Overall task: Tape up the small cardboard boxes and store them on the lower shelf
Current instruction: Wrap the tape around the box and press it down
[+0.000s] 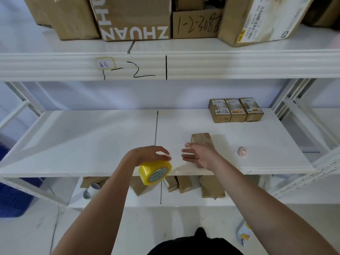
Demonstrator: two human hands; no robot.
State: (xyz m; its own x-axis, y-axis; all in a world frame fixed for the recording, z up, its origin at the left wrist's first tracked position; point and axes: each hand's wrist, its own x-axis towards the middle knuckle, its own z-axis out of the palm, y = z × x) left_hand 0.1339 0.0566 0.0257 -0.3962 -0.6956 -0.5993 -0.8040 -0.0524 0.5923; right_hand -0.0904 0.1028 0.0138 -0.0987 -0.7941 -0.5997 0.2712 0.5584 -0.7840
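**Shelving bay, middle shelf as reference**

Mug (91, 190), white, lying on its side on the lower shelf (117, 200), below and left of the middle shelf's (82, 140) front edge.

Left hand (150, 154), palm down, fingers curled over the top of the tape roll (155, 172); roll yellowish, tilted, core facing the camera, at the middle shelf's front edge.

Flat cardboard pieces (184, 184) on the lower shelf, seen under the middle shelf's front edge, right of the roll.

Right hand (199, 155), fingers straight and slightly spread, palm turned left, over the near end of the small cardboard box (201, 138); whether it touches the box cannot be told. Box lies lengthwise on the middle shelf, right of centre, taped along its top.

Three small labelled boxes (236, 110) in a row, touching, at the back right of the middle shelf.

Small round pinkish object (242, 151) on the middle shelf, right of the small cardboard box, apart from it.

Large cartons (135, 17) on the shelf above.
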